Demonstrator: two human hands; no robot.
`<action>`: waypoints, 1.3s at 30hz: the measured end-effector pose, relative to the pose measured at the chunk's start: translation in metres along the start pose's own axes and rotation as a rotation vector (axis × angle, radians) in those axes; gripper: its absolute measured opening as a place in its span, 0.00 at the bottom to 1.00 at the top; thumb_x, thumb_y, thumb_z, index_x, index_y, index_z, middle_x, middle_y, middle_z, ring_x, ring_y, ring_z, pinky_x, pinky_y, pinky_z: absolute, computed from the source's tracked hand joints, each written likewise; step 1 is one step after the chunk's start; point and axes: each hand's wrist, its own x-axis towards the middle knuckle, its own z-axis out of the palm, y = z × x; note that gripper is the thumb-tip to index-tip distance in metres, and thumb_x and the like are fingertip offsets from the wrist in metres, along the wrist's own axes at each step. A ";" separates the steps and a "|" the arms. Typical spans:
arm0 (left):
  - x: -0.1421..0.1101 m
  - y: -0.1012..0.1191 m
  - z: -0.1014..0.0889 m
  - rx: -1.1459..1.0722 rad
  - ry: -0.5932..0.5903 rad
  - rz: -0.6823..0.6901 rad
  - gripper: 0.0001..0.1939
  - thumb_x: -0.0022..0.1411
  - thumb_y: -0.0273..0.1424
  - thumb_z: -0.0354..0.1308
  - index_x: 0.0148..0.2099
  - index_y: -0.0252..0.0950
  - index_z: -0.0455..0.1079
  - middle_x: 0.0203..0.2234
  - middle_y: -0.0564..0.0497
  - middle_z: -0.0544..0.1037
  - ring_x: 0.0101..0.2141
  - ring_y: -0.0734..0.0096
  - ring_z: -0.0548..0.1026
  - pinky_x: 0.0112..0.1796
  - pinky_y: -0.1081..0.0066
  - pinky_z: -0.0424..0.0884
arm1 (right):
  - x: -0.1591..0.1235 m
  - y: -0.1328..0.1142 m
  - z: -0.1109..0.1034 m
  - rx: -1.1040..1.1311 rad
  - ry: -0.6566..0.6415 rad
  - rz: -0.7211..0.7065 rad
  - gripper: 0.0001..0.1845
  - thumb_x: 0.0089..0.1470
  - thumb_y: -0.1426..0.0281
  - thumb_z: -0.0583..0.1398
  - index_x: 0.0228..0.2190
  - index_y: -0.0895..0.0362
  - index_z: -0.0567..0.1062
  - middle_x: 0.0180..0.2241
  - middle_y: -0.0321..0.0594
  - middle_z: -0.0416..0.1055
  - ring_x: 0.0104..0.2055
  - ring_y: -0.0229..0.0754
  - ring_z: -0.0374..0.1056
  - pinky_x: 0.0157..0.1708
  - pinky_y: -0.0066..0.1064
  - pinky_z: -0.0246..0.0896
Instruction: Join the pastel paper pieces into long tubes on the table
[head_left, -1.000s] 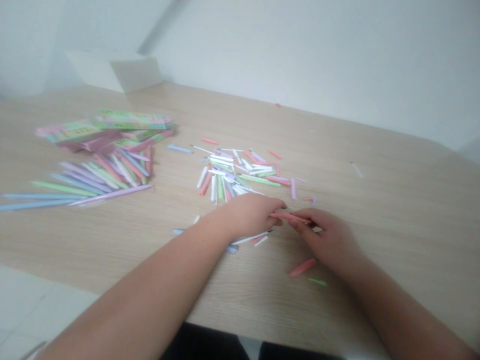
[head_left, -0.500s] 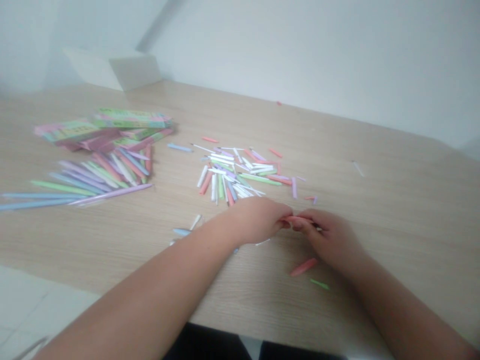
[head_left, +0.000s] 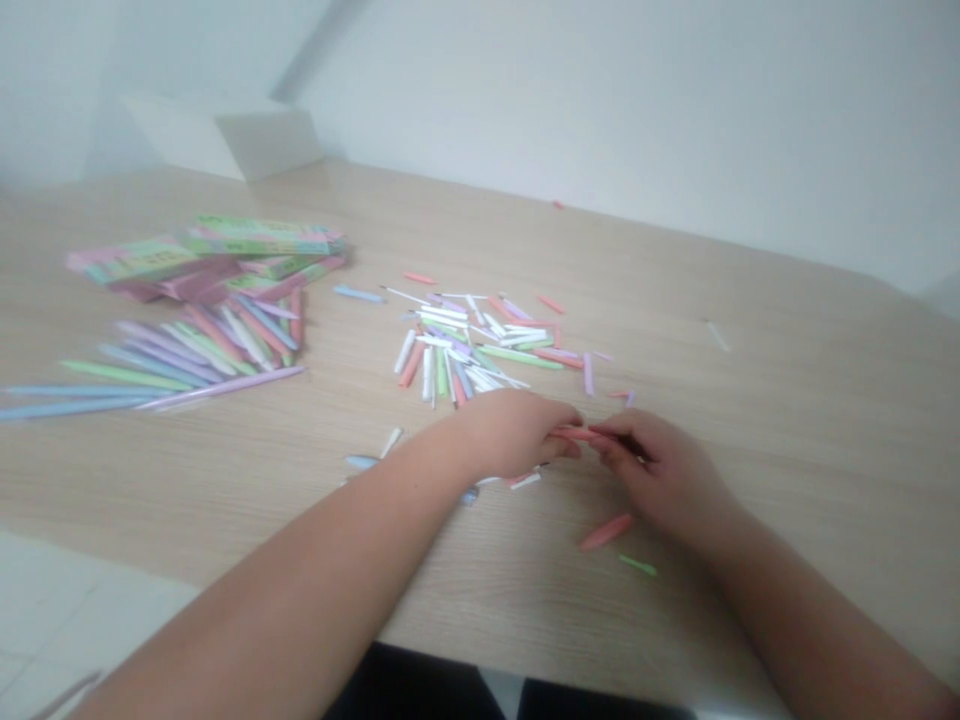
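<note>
A slim red pen part [head_left: 576,433] spans the gap between my two hands, low over the table. My left hand [head_left: 521,435] is closed around its left end, and my right hand [head_left: 664,470] pinches the right end. Fingers cover both ends. Just below my right hand lies a loose red piece [head_left: 607,531], with a small green clip-like piece [head_left: 638,565] beside it. Beyond my left hand spreads a pile of pen pieces [head_left: 480,345] in white, green, purple, red and blue. Several small white and blue pieces [head_left: 391,442] lie around my left forearm.
Long pastel pens [head_left: 202,345] lie in a heap on the left, in front of several pink and green boxes [head_left: 259,236]. A white box-like object [head_left: 270,140] stands at the back left against the wall. A thin white piece [head_left: 718,335] lies far right on the wooden table [head_left: 825,430].
My hands have drawn slightly apart, so more of the red pen part shows between them. My left fingers have loosened a little. The things on the table look unmoved.
</note>
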 end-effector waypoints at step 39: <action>0.004 0.001 0.001 -0.020 -0.007 -0.034 0.20 0.68 0.45 0.48 0.54 0.41 0.72 0.42 0.46 0.82 0.41 0.55 0.79 0.37 0.65 0.70 | 0.001 0.012 0.007 0.155 0.001 -0.011 0.11 0.63 0.63 0.59 0.46 0.50 0.76 0.40 0.38 0.78 0.39 0.43 0.74 0.37 0.32 0.67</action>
